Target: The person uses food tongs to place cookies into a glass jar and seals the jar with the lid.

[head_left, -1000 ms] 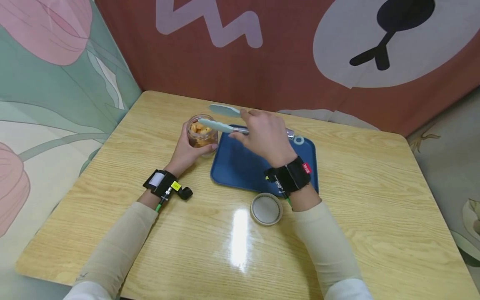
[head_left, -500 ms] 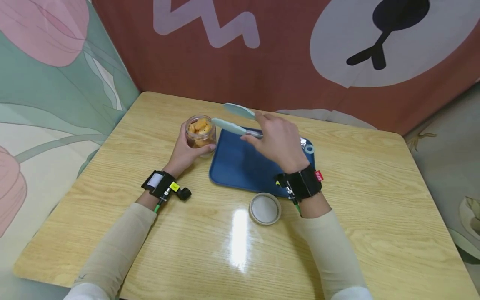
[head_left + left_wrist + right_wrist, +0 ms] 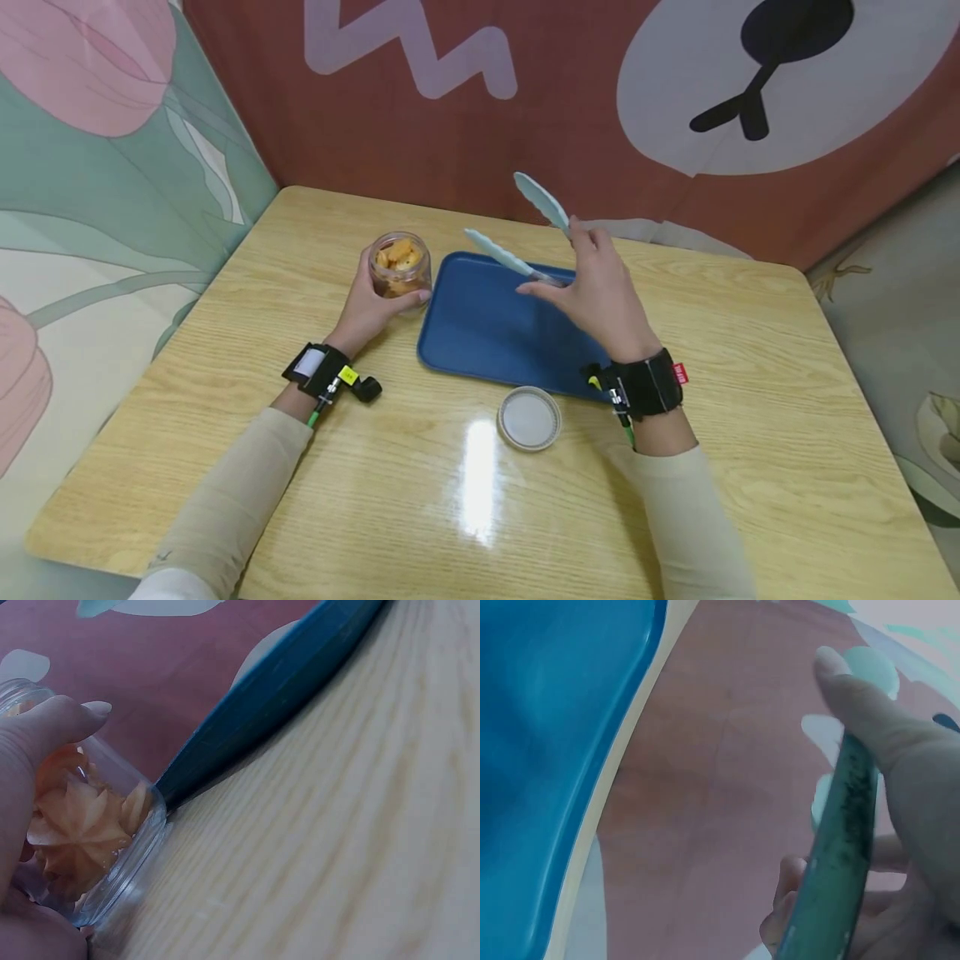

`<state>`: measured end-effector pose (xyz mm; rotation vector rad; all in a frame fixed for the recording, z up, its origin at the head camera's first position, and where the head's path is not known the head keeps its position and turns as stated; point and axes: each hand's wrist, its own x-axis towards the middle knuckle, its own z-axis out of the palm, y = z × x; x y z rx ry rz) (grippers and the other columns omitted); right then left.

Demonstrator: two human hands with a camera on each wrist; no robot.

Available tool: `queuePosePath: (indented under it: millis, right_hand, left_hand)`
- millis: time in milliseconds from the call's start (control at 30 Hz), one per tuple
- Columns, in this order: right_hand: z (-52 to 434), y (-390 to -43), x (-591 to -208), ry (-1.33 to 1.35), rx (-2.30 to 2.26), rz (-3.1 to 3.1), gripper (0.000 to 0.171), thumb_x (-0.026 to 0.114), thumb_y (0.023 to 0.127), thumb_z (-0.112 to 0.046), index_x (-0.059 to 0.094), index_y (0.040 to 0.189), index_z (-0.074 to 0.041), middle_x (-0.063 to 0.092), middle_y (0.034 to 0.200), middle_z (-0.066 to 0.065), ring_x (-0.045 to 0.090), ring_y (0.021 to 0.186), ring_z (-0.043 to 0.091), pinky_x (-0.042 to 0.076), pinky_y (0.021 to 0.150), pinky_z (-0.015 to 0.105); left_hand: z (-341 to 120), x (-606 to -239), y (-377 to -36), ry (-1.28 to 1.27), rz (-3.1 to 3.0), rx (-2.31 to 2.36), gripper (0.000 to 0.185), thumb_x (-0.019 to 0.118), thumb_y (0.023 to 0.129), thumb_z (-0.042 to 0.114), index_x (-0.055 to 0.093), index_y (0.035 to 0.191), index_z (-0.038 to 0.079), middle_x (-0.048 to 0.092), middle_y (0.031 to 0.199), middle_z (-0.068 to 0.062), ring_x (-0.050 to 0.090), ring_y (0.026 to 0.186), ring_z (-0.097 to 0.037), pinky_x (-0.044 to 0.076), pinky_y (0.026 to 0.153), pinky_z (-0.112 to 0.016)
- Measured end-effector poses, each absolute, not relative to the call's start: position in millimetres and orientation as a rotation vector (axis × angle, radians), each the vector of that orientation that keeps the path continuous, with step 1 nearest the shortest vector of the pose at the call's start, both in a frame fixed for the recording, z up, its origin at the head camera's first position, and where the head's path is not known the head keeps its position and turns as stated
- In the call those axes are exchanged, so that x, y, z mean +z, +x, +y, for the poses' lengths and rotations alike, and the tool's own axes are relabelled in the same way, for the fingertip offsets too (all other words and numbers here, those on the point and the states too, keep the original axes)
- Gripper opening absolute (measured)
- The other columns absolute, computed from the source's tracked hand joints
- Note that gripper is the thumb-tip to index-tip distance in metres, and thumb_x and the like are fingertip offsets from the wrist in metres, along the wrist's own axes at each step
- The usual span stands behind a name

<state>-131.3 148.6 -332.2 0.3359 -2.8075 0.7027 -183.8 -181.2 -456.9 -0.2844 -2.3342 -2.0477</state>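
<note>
My left hand (image 3: 369,305) grips a clear jar (image 3: 422,277) that stands on the table, its thumb along the near side. Inside the uncovered jar lie several orange-brown cookies (image 3: 400,253); the left wrist view shows one with a ridged star shape (image 3: 81,829). My right hand (image 3: 611,302) holds a pair of tongs (image 3: 498,250) with pale blue tips and a metal body, raised over the tray's back right part. Their two arms are spread apart and nothing is between the tips. In the right wrist view my thumb (image 3: 866,709) lies along one tong arm (image 3: 836,855).
A blue tray (image 3: 487,329) lies flat just right of the jar. In front of it rests a round pale lid (image 3: 529,419). The wooden table (image 3: 420,492) meets a printed wall covering (image 3: 450,150) at the back, with another at the left.
My right hand has moved the tongs to the right, away from the jar mouth, and their tips have spread wider. My left hand and the jar stay in place.
</note>
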Motion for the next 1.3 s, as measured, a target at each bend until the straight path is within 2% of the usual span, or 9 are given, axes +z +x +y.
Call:
queuePosePath:
  millis: [167,300,433,533,667,833,933,1100,1300]
  right_hand:
    - [171,-119,-330,0.189,0.768,-2.825,0.115,0.088,0.086,-0.042,0.016,0.169,-0.008,0.042,0.150,0.031,0.051,0.115,0.041,0.056,0.089,0.058]
    - [191,-111,-331,0.142,0.795,-2.780,0.111,0.087,0.087,-0.035,0.016,0.168,-0.007,0.042,0.144,0.030,0.049,0.110,0.039,0.052,0.078,0.052]
    - [214,-108,-335,0.121,0.787,-2.688,0.101,0.088,0.086,-0.036,0.029,0.162,-0.003,0.048,0.127,0.028,0.052,0.101,0.037,0.045,0.071,0.043]
    - [231,-108,-339,0.102,0.757,-2.650,0.098,0.087,0.086,-0.041,0.032,0.159,-0.005,0.052,0.112,0.025,0.059,0.095,0.037,0.045,0.068,0.041]
    - [251,-108,-344,0.019,0.680,-2.690,0.107,0.080,0.089,-0.054,0.020,0.163,-0.004,0.054,0.092,0.022,0.064,0.077,0.037,0.044,0.055,0.037]
    - [271,-107,-352,-0.130,0.587,-2.838,0.118,0.064,0.092,-0.073,0.013,0.159,0.010,0.055,0.070,0.022,0.059,0.050,0.031,0.041,0.041,0.037]
    - [281,-108,-356,-0.186,0.499,-2.919,0.122,0.058,0.089,-0.081,0.019,0.154,0.016,0.057,0.060,0.020,0.058,0.044,0.029,0.041,0.039,0.038]
    - [294,-110,-368,-0.229,0.309,-3.024,0.123,0.047,0.085,-0.092,0.039,0.137,0.020,0.053,0.053,0.014,0.055,0.045,0.030,0.037,0.039,0.038]
    - [305,-113,-388,-0.261,0.268,-3.102,0.111,0.051,0.089,-0.086,0.045,0.126,0.019,0.056,0.060,0.017,0.059,0.052,0.035,0.039,0.040,0.039]
  left_hand:
    - [-180,-458,-184,-0.293,-2.336,-2.049,0.099,0.089,0.085,0.019,0.027,0.161,0.029,0.044,0.159,-0.007,0.040,0.151,-0.021,0.030,0.128,-0.048]
    - [-182,-457,-185,-0.309,-2.329,-2.058,0.098,0.088,0.085,0.017,0.027,0.160,0.030,0.044,0.158,-0.008,0.041,0.150,-0.021,0.030,0.127,-0.048]
    - [-184,-456,-185,-0.300,-2.326,-2.053,0.099,0.088,0.085,0.017,0.026,0.161,0.031,0.044,0.158,-0.008,0.041,0.151,-0.021,0.030,0.127,-0.048]
    - [-186,-457,-184,-0.285,-2.324,-2.050,0.101,0.089,0.084,0.017,0.026,0.161,0.031,0.044,0.158,-0.008,0.041,0.150,-0.021,0.030,0.127,-0.047]
    - [-188,-460,-185,-0.288,-2.314,-2.052,0.101,0.089,0.084,0.018,0.026,0.161,0.032,0.044,0.158,-0.008,0.041,0.150,-0.020,0.030,0.127,-0.047]
    - [-190,-460,-185,-0.282,-2.311,-2.045,0.100,0.089,0.084,0.018,0.026,0.161,0.032,0.045,0.158,-0.008,0.042,0.149,-0.020,0.030,0.127,-0.047]
    - [-189,-459,-186,-0.276,-2.308,-2.040,0.100,0.089,0.084,0.018,0.027,0.161,0.032,0.045,0.157,-0.007,0.043,0.149,-0.020,0.031,0.127,-0.047]
    - [-185,-458,-186,-0.279,-2.305,-2.046,0.099,0.089,0.085,0.019,0.027,0.161,0.031,0.045,0.158,-0.006,0.042,0.150,-0.019,0.031,0.127,-0.046]
    - [-184,-458,-185,-0.280,-2.314,-2.058,0.097,0.088,0.086,0.018,0.027,0.160,0.029,0.044,0.158,-0.006,0.041,0.151,-0.020,0.031,0.127,-0.047]
